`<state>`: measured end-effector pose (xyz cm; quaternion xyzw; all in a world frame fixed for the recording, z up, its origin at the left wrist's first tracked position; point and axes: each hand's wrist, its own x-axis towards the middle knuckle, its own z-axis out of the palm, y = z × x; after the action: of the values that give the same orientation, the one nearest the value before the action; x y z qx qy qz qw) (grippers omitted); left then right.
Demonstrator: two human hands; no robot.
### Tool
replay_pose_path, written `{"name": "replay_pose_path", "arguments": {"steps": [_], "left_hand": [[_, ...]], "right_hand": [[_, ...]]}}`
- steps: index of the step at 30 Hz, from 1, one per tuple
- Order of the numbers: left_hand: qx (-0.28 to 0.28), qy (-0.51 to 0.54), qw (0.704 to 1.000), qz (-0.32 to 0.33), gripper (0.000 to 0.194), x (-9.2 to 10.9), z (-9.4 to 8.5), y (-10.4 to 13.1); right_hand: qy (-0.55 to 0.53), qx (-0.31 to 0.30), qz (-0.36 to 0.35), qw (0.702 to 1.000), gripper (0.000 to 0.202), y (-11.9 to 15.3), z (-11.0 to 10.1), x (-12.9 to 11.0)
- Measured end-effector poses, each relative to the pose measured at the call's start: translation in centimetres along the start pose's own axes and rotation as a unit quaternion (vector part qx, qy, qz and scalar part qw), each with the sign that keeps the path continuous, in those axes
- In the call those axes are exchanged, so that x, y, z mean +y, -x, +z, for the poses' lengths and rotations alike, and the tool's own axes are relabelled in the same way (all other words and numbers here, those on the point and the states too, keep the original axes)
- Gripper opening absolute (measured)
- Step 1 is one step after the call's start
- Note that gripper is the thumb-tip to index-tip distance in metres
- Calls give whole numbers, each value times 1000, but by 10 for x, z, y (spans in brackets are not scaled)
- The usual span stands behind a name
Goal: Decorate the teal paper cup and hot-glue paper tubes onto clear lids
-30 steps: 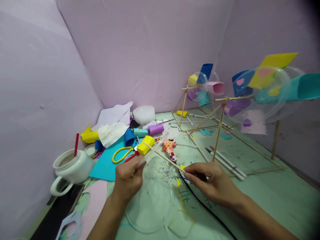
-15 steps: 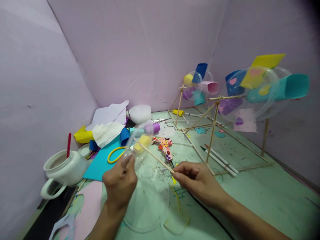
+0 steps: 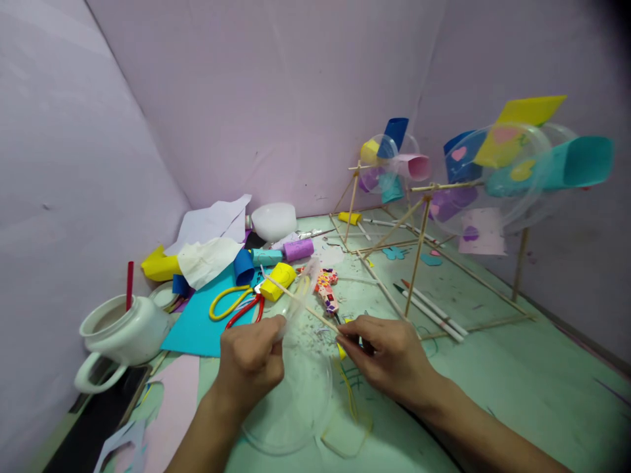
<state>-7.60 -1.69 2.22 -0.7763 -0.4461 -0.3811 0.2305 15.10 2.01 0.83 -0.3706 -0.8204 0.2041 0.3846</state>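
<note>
Green pen strokes (image 3: 359, 376) cross in a grid on the desk (image 3: 497, 387) near the right wrist; they do not read as words. The left hand (image 3: 251, 351) is turned with its knuckles up and its fingers curled, thumb and forefinger gripping the lower edge of a clear plastic disc (image 3: 309, 276). The right hand (image 3: 384, 348) reaches in from the right, its fingertips pinched around the near end of a thin wooden stick (image 3: 323, 318). Both are held above the middle of the desk. The stick is pale, straight and plain, slanting up to the left; the disc, seen nearly edge-on, is see-through with a raised rim. The two cross in view, but whether the stick goes through the disc cannot be told. Beyond them lie a yellow paper roll (image 3: 277, 284) and a flower-patterned glue gun (image 3: 327, 292).
</note>
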Motion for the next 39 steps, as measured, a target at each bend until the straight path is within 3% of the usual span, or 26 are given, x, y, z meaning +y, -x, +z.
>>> {"name": "replay_pose_path", "arguments": {"steps": [2,4,6,9,12,16,18,22,25,28,30,33,35,39], "left_hand": [[1,-1,1000,30,18,2,0,0],[12,6,999,41,22,7,0,0],[12,36,998,45,23,14,0,0],[19,68,997,33,20,21,0,0],[78,21,996,-22,11,21,0,-2],[97,-9,988,-121,5,19,0,-3],[84,20,986,-140,7,20,-1,-4],[-1,111,983,-149,17,23,-8,-10],[-42,171,964,-200,14,18,-13,-15],[-49,197,945,-258,40,7,-17,-15],[-92,214,937,-258,50,0,-19,-13],[-154,258,923,-242,44,-6,-22,-9],[-153,294,907,-259,42,-8,-24,-6],[-91,335,871,-347,42,-11,-28,-7]], "right_hand": [[-123,-53,112,985,15,-4,-3,-3],[-248,-100,227,936,18,-8,-5,-6],[-342,-114,295,885,25,-11,-6,-9],[-462,-113,328,816,34,-14,-5,-13],[-553,-145,336,748,39,-14,-3,-14],[-596,-190,363,690,40,-12,-2,-12],[-594,-196,363,691,40,-10,-1,-12],[-562,-182,333,735,40,-10,-3,-15],[-542,-179,322,755,38,-11,-4,-17],[-499,-202,324,778,36,-16,-3,-19],[-466,-220,322,794,33,-20,-1,-22],[-445,-226,313,808,27,-31,0,-31],[-451,-231,302,807,25,-40,1,-36],[-446,-275,276,806,31,-60,3,-38]]}}
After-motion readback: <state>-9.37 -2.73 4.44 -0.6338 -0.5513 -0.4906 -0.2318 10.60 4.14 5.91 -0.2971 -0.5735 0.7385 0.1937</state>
